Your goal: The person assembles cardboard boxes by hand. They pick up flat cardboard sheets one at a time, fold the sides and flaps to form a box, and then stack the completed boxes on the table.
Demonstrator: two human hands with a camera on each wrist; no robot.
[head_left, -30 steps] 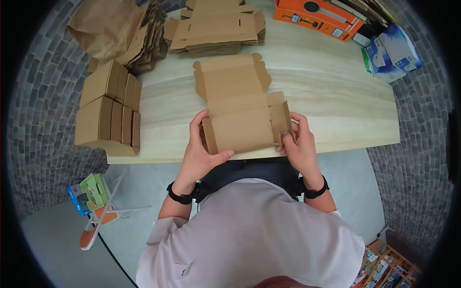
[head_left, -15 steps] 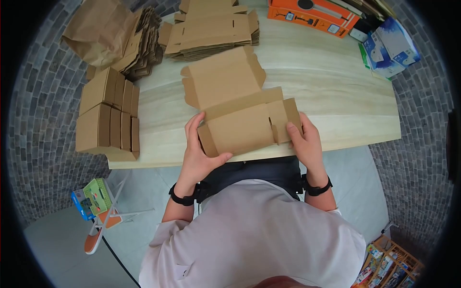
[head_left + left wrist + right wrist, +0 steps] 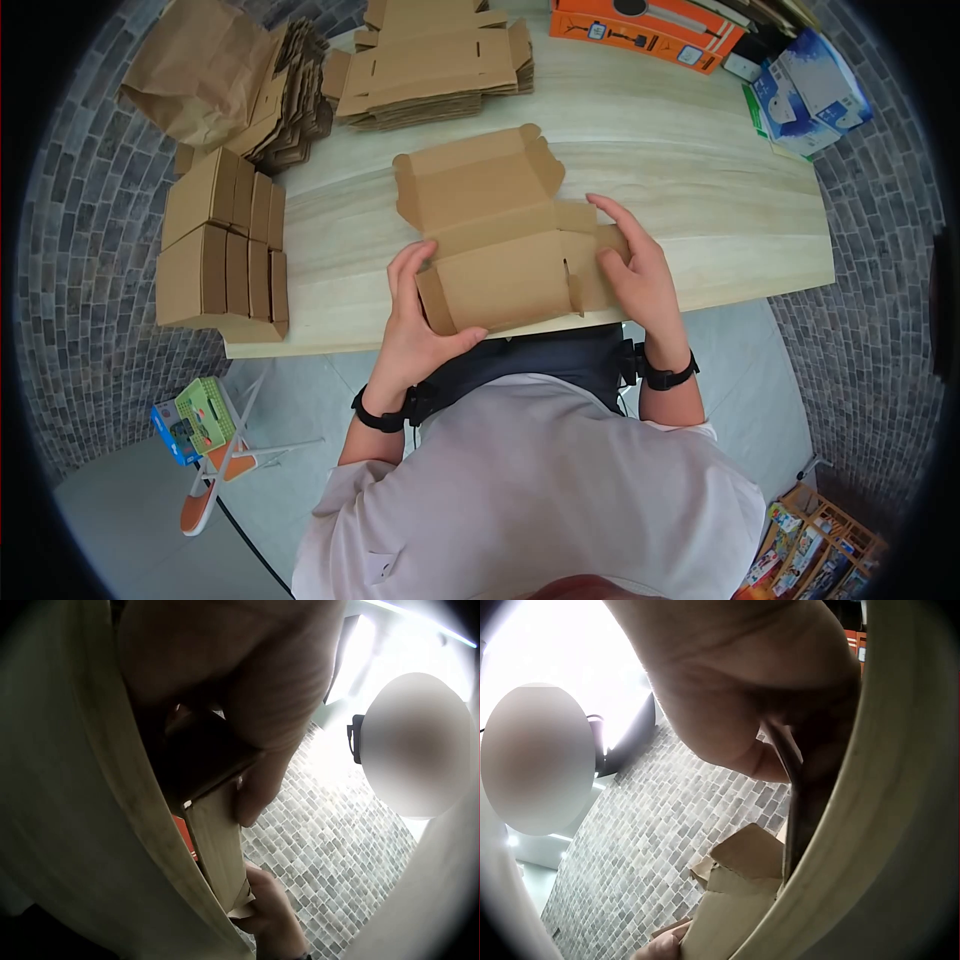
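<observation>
A partly folded brown cardboard box [image 3: 505,278] lies at the table's front edge, its lid panel [image 3: 470,190] spread out toward the back. My left hand [image 3: 412,325] holds its left end, fingers around the raised left side flap [image 3: 436,302] and thumb along the front edge. On the right, my right hand [image 3: 642,278] has the slotted end's outer flap [image 3: 597,285] between thumb and fingers. That flap leans outward, low over the table. In the right wrist view the thumb presses one face of the cardboard [image 3: 789,780], with the other fingers in shadow behind it.
Folded boxes [image 3: 205,270] stand stacked at the left of the table [image 3: 720,220]. Behind them are a brown paper bag [image 3: 195,70] and flat cardboard pieces [image 3: 285,110]. More flat blanks [image 3: 430,70] lie at the back. An orange box [image 3: 640,38] and a blue-white box [image 3: 815,95] sit back right.
The right end flap has gone from standing upright to leaning outward. My right hand moved right with it and its fingers spread. The lid panel shifted left, then back, while my left hand kept its hold.
</observation>
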